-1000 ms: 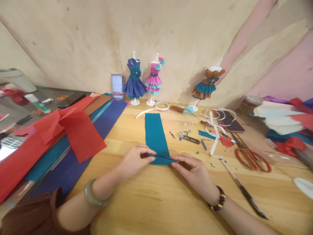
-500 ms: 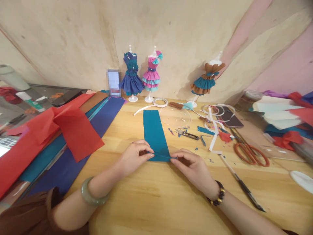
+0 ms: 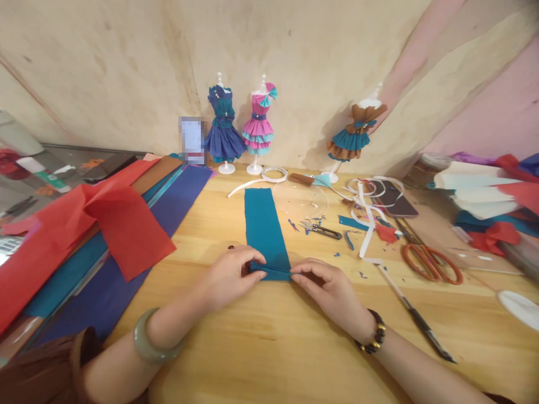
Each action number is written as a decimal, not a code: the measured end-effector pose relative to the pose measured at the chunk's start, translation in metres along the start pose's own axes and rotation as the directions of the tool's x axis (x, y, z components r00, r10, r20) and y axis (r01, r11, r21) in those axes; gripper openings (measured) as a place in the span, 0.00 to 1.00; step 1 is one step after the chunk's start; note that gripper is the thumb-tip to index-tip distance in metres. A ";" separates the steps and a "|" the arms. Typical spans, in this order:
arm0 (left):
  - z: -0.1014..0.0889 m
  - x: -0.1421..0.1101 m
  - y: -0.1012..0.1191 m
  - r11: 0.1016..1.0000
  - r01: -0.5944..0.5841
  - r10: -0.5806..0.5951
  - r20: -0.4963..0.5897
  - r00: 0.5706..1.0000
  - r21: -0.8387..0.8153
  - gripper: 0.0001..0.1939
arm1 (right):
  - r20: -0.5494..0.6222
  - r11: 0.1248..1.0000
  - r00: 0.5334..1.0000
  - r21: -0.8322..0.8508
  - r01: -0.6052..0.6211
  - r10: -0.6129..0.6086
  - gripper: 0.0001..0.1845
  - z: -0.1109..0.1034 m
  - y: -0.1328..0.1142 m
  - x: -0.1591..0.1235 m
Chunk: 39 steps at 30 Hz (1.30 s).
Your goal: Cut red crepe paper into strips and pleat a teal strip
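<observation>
A long strip of teal crepe paper point(image 3: 264, 221) lies on the wooden table, its near end folded into narrow pleats. My left hand point(image 3: 236, 275) pinches the left end of the fold between thumb and fingers. At the right end of the same fold, my right hand point(image 3: 326, 280) pinches the paper with thumb and forefinger. To the right of the strip lie thread snips point(image 3: 324, 229) among small coloured scraps. Orange-handled scissors point(image 3: 429, 261) rest farther right, and a black-gripped craft pen or knife point(image 3: 421, 322) lies beyond my right hand.
Three small mannequins in paper dresses, one blue point(image 3: 224, 126), one pink point(image 3: 258, 123) and one brown and teal point(image 3: 353, 132), stand along the wall. Red paper point(image 3: 130, 230) and blue sheets point(image 3: 177, 205) are piled left. White tape point(image 3: 367, 224) and a dark phone point(image 3: 398, 199) lie right.
Both hands stay at the near end of the teal strip. The fold between them was raised to a thin edge, and now lies lower and flatter. The view has shifted slightly.
</observation>
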<state>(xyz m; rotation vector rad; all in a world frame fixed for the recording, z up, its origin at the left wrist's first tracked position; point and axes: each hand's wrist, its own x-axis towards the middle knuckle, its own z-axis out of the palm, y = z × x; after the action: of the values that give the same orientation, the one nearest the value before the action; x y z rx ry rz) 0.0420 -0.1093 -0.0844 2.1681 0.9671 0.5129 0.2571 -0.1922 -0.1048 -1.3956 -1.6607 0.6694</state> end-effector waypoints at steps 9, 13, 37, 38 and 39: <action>0.011 0.000 -0.002 0.983 -0.172 0.172 0.005 0.985 0.060 0.07 | 0.015 0.997 0.997 0.008 0.073 -0.073 0.05 0.003 0.001 0.000; 0.012 -0.001 -0.002 0.978 -0.199 0.200 -0.010 0.980 0.067 0.07 | 0.020 0.994 0.994 -0.025 0.106 -0.106 0.12 0.006 0.000 0.001; 0.008 -0.002 -0.002 0.973 -0.215 0.206 0.108 0.973 0.082 0.11 | 0.000 0.991 0.991 -0.023 0.135 -0.136 0.06 0.010 0.000 0.001; 0.008 -0.001 -0.003 0.977 -0.200 0.193 0.093 0.977 0.073 0.11 | -0.006 0.991 0.991 -0.024 0.131 -0.131 0.05 0.010 0.000 0.001; 0.009 -0.001 -0.003 0.980 -0.189 0.184 0.079 0.980 0.062 0.11 | -0.012 0.992 0.992 -0.024 0.127 -0.127 0.05 0.010 0.000 0.001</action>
<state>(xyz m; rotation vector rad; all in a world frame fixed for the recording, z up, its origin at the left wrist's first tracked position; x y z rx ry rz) 0.0448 -0.1122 -0.0927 2.3371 0.7564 0.4910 0.2486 -0.1903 -0.1100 -1.2959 -1.7355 0.5682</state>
